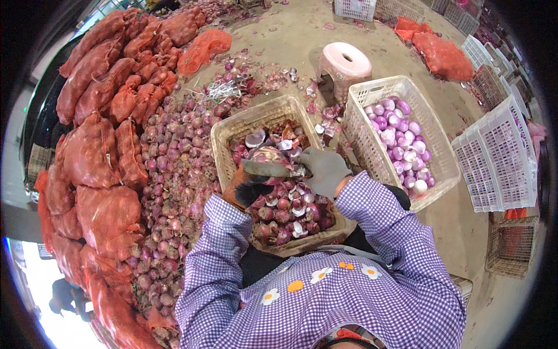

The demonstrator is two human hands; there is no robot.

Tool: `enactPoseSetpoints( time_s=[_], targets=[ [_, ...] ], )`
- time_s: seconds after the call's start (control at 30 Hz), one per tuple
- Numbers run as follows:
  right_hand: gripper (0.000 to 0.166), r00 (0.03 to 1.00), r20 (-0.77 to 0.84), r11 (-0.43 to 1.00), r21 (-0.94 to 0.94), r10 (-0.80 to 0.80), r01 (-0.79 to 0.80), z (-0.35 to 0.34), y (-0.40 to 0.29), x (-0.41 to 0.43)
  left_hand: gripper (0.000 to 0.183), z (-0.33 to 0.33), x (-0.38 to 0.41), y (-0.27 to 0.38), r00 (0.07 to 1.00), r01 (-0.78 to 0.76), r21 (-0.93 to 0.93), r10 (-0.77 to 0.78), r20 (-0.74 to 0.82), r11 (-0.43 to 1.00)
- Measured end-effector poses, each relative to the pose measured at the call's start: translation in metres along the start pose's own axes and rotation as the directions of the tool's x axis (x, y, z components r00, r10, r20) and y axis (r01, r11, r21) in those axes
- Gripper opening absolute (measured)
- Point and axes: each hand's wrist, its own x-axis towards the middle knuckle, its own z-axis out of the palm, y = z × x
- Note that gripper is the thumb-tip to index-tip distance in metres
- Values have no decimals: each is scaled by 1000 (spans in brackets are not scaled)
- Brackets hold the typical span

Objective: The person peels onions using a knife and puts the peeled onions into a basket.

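My left hand (pixel 248 187), in an orange and black glove, is closed around a red onion (pixel 268 157) with loose skin. My right hand (pixel 324 171), in a grey glove, is beside the onion, its fingers at the right end of a knife (pixel 267 169) whose blade lies across the onion's near side. Both hands are above a dirty plastic crate (pixel 261 107) of unpeeled red onions (pixel 283 217) and skins. To its right stands a second crate (pixel 362 102) with peeled purple and white onions (pixel 403 139). The knife's handle is hidden.
A heap of red onions (pixel 168 148) lies at the left, with full red mesh sacks (pixel 109 218) beyond. A pink plastic stool (pixel 346 61) stands ahead. White crates (pixel 497 157) and a brown crate (pixel 512 248) are at the right. Skins and white ties (pixel 222 89) litter the floor.
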Motion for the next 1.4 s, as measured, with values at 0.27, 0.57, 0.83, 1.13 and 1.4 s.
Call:
enactPoseSetpoints(
  time_s=[0.27,0.57,0.83,1.13,1.4],
  targets=[
    [42,999,-29,996,-89,-16,14,18,-2,18,51,22,-8,8,982,-111,265,146,-118,958],
    [38,998,12,998,11,-67,67,29,-8,30,42,-53,19,-33,965,-233,-16,229,-129,972],
    [33,995,-1,994,35,103,-103,32,27,37,67,2,-10,-15,989,-132,50,135,-57,990],
    [36,868,331,917,17,371,-398,73,52,54,89,22,-12,3,976,-178,90,164,144,980],
    [54,983,89,361,922,160,-142,53,33,32,77,10,7,-9,961,-275,-145,265,-80,951]
  ],
)
